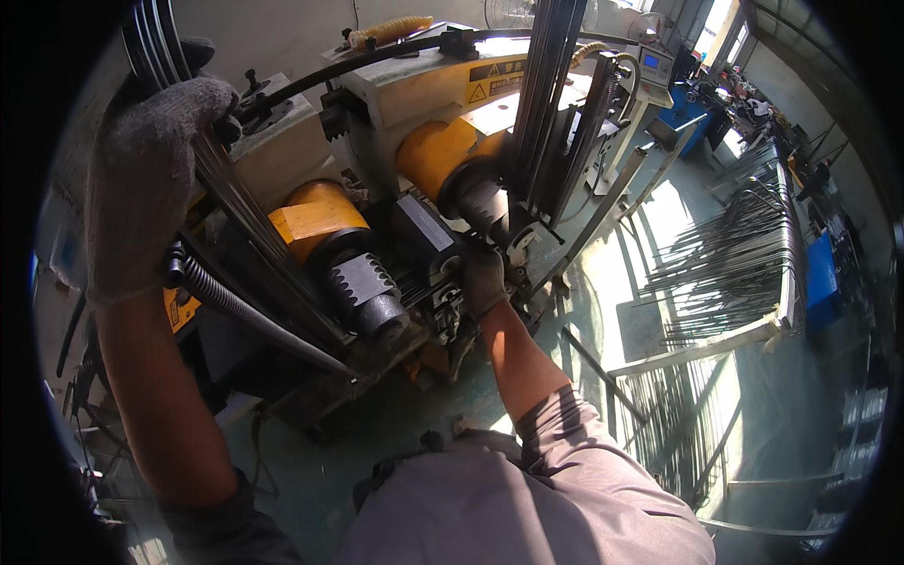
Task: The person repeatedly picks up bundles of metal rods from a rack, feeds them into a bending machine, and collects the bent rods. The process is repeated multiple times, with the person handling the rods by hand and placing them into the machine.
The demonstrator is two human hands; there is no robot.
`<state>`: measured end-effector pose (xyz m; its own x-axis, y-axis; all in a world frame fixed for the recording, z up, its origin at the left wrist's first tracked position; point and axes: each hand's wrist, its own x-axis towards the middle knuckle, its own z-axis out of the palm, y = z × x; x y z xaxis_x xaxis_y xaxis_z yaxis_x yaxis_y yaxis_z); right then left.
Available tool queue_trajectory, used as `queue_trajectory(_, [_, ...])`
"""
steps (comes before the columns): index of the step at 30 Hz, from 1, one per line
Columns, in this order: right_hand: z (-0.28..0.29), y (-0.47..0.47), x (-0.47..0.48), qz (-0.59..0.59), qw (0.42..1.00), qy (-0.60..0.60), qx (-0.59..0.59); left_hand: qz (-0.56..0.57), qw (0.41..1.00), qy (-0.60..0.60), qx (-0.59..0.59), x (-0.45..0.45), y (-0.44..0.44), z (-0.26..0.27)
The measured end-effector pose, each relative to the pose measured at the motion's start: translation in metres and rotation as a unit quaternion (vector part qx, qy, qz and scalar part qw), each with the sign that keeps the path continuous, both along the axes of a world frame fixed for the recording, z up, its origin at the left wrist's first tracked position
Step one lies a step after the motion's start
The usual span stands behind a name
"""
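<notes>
My left hand, in a grey knit work glove, is raised at the upper left with its fingers wrapped around a bundle of long metal rods. The rods slant down to the machine. My right hand, in a dark glove, reaches into the machine's low middle, beside a black housing with a light strip; its fingers are hidden, so what it touches cannot be told. Two orange cylindrical heads with dark toothed parts flank that housing. A second bundle of rods stands upright behind the right head.
A rack holding many thin bent rods stands at the right. A metal post rises near the machine. A control box with a screen is at the back. A corrugated hose runs below my left hand's rods.
</notes>
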<state>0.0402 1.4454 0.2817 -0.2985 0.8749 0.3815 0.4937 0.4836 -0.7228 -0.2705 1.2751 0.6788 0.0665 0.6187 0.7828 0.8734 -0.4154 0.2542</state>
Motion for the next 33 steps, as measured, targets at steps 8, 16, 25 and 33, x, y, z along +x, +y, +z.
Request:
queue_trajectory(8, [-0.034,0.003,-0.009,0.035,0.915,0.362,-0.174,-0.036,0.976,-0.138,-0.164,0.0,-0.023,0.012])
queue_trajectory(16, [-0.022,-0.004,-0.006,0.017,0.967,0.232,-0.108,-0.007,0.976,-0.114,-0.186,0.012,-0.033,0.018])
queue_trajectory(25, [0.018,-0.028,-0.003,0.082,0.843,0.433,-0.307,0.088,0.973,-0.049,-0.207,0.0,-0.046,0.016])
queue_trajectory(33, [0.007,-0.02,-0.004,0.062,0.891,0.366,-0.261,0.059,0.936,-0.206,-0.278,0.042,-0.05,0.034])
